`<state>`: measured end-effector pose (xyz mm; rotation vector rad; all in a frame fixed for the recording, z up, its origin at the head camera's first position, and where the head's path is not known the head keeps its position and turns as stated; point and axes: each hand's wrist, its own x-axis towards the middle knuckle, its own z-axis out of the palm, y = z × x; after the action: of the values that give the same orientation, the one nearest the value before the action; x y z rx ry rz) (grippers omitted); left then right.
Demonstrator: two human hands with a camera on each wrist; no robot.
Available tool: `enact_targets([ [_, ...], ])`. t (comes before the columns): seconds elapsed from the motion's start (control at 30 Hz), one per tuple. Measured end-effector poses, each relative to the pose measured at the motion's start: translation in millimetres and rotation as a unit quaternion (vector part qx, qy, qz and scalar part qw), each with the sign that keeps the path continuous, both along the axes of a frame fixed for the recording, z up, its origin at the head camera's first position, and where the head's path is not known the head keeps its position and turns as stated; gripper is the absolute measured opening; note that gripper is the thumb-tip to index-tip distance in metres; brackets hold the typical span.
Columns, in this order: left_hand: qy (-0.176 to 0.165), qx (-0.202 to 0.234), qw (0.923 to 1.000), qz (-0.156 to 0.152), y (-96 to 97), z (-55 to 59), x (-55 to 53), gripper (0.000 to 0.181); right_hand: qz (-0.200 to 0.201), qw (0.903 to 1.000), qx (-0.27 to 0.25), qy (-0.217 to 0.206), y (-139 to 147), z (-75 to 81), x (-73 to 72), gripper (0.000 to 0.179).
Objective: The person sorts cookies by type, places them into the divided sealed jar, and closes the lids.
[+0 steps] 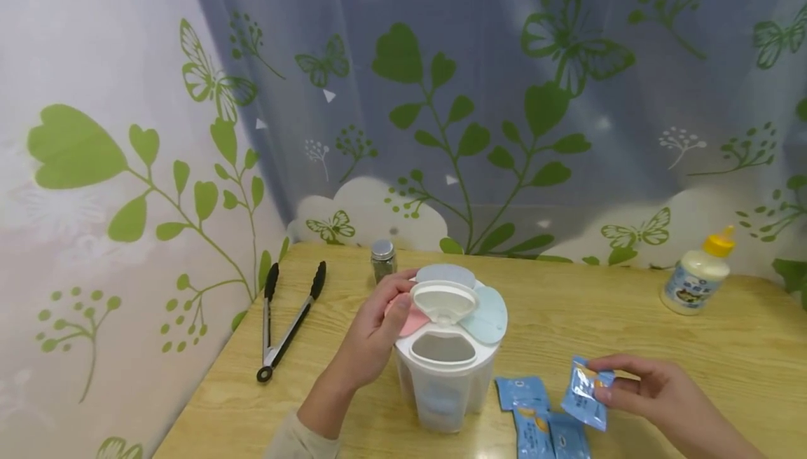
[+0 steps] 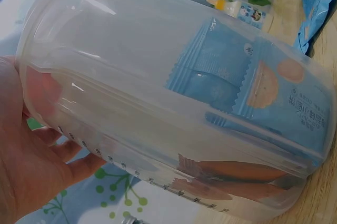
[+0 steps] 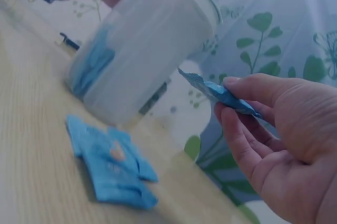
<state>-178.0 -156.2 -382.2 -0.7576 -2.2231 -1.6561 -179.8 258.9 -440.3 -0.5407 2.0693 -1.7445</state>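
Observation:
A white multi-compartment storage container (image 1: 441, 403) with pastel flip lids stands on the table. Its front lid (image 1: 445, 302) is raised, and the compartment beneath lies uncovered. My left hand (image 1: 368, 336) grips the container's left side near the top, thumb over the pink lid. Through the clear wall in the left wrist view, blue snack packets (image 2: 284, 92) show in one compartment and a brownish packet (image 2: 237, 171) in another. To the right of the container, my right hand (image 1: 662, 396) pinches a blue snack packet (image 1: 583, 396) between thumb and fingers, above several more blue packets (image 1: 532, 431).
Black-tipped metal tongs (image 1: 284, 340) lie spread at the left. Behind the container is a small silver-capped jar (image 1: 383, 261). A yellow-capped bottle (image 1: 693, 280) stands at the back right. A leaf-patterned curtain (image 1: 479, 129) hangs along the table's far edge.

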Motion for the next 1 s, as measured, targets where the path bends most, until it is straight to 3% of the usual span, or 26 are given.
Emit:
enact_targets([
  [0.4, -0.007, 0.000, 1.0000, -0.002, 0.0, 0.5, 0.7, 0.023, -0.062, 0.9974, 0.030, 0.023, -27, 28.6, 6.2, 0.036],
  [0.6, -0.013, 0.000, 0.9999, -0.003, -0.4, -0.8, 1.2, 0.022, -0.044, 0.9985, -0.018, 0.025, -35, 38.8, 7.6, 0.035],
  [0.8, -0.018, 0.002, 0.9998, 0.000, -0.6, -0.1, 2.4, 0.022, -0.078, 0.9958, 0.024, 0.041, -53, 55.5, 10.0, 0.035],
  [1.0, -0.005, 0.001, 1.0000, -0.003, -0.3, -1.1, -0.5, 0.023, -0.073, 0.9941, -0.001, 0.081, -75, 66.0, 11.2, 0.034],
])
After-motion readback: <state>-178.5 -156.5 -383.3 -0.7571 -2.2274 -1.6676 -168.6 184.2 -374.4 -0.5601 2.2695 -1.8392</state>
